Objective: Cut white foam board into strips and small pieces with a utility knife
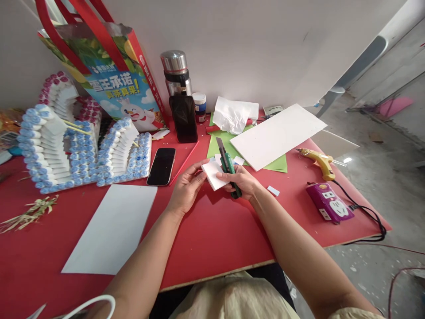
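My left hand (186, 188) pinches the left edge of a small white board piece (212, 173) between thumb and fingers. Wrapped in my right hand (245, 180) is a green utility knife (227, 164), its grey blade out and pointing away from me. The right thumb also presses on the white piece, so both hands touch it above the red table. Just beyond them lie a green sheet (278, 165) with white scraps and a large white board (279, 136).
Folded blue-and-white models (124, 153) and a shopping bag (124, 88) stand left. A phone (161, 166), red pencil (184, 163), thermos (175, 71) and white sheet (111, 228) are nearby. To the right lie a yellow glue gun (318, 161) and a purple power strip (330, 203) with cable.
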A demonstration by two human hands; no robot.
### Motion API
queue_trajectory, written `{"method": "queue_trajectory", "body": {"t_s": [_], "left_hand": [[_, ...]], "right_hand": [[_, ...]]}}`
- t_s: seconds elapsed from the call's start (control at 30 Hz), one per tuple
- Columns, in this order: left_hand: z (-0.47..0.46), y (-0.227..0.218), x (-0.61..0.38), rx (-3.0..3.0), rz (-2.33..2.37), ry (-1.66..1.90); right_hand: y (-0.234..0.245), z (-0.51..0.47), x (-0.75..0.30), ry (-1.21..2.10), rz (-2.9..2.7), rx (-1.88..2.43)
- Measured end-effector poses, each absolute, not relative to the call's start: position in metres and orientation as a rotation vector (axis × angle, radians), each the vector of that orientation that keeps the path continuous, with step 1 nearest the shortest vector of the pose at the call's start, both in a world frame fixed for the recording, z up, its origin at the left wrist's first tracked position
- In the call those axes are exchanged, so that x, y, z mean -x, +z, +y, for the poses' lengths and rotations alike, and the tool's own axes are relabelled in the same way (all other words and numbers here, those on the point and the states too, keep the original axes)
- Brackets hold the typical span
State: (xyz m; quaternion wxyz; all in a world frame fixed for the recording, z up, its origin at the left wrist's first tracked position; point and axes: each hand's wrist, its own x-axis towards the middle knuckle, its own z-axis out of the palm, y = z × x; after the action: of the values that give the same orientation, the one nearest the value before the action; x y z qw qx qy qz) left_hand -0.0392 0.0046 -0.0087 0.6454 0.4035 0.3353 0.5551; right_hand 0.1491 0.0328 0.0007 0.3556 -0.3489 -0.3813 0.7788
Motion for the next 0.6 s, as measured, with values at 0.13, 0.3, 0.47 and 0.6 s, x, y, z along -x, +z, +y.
{"method": "queue_trajectory", "body": {"t_s": [0.13, 0.3, 0.47, 0.6], "left_hand": [[0.0068, -0.0108, 0.0408, -0.813, 0.694, 1.251], [0.0074, -0.0127, 0.0439, -0.703, 0.681, 1.238], [0.0079, -0.0099, 0.0441, -0.618, 0.653, 1.210], [0.0093, -0.0109, 0.0442, -0.618, 0.672, 1.199]], "right_hand": [[-0.0003, 0.0317, -0.1473, 2.016, -0.998, 0.890], [0.0007, 0.0297, -0.1448, 2.029, -1.005, 0.873], [0.0034, 0.0287, -0.1441, 2.039, -1.022, 0.881], [0.0019, 0.0290, -0.1433, 2.040, -1.026, 0.876]]}}
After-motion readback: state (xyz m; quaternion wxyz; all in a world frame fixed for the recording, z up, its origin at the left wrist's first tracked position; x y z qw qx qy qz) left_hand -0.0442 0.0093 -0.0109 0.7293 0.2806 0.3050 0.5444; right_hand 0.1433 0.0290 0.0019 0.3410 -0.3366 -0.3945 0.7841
